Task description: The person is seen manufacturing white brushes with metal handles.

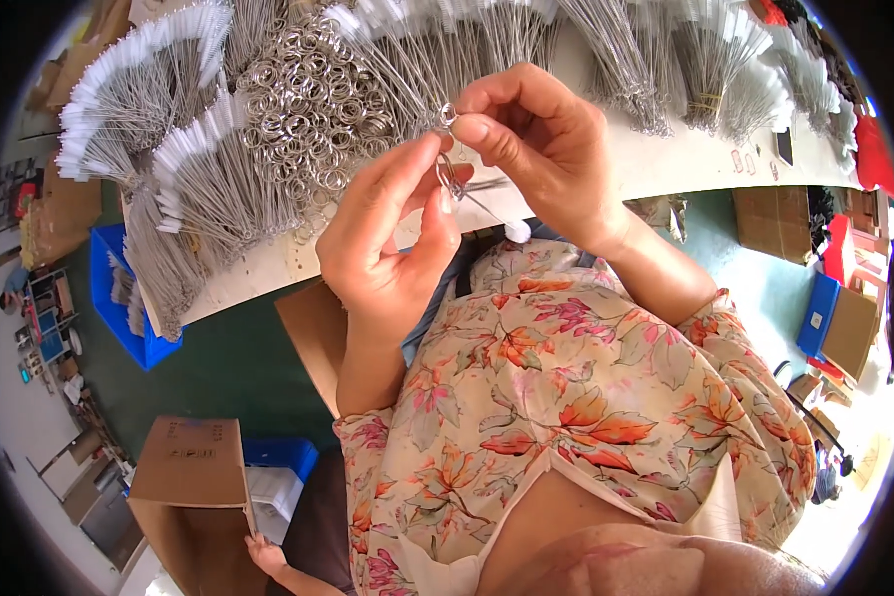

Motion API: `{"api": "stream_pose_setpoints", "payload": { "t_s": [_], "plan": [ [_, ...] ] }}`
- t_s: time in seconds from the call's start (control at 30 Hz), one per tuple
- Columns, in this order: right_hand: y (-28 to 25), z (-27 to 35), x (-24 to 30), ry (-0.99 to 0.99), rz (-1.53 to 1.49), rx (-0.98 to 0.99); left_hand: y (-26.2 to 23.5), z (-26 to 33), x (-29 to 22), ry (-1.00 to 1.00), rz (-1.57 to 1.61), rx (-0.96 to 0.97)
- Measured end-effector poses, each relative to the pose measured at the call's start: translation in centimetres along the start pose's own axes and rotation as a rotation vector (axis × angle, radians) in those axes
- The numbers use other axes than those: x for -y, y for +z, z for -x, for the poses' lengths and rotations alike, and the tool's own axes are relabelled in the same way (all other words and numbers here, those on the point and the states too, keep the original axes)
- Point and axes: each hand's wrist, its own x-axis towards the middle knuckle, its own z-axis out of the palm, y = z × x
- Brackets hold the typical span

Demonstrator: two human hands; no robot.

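The left hand (387, 221) is pinching a ring (440, 171), the right hand (551, 149) a small loop (445, 114); both are looking light, stiff, best held edgewise.

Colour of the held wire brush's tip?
The tip is white, best seen in the head view.

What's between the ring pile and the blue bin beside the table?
In the head view, bunches of white-tipped brushes lie on the table, between the rings and the blue bin.
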Motion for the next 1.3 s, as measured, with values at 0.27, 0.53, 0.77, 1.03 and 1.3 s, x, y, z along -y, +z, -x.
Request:
{"api": "stream_pose_setpoints", "payload": {
  "t_s": [0.27, 0.53, 0.77, 1.03, 1.3],
  "plan": [
    [-0.3, -0.9, 0.4, 0.137, -0.183, 0.175, -0.8, -1.3, 0.1, 0.168, -0.236, -0.015],
    [-1.4, -1.6, 0.7, 0.244, -0.222, 0.352, -1.1, -1.2, 0.4, 0.240, -0.281, 0.017],
    [-1.3, -1.2, 0.2, 0.306, -0.419, 0.321, -1.1, -0.9, -0.1, 0.055, -0.010, -0.061],
    [-0.8, -1.1, 0.6, 0.185, -0.246, 0.313, -1.2, -1.2, -0.5, 0.128, -0.081, -0.068],
    [-0.8, -1.9, 0.7, 0.190, -0.149, 0.348, -2.2, -2.0, -0.5, 0.141, -0.156, 0.045]
  ]
}}
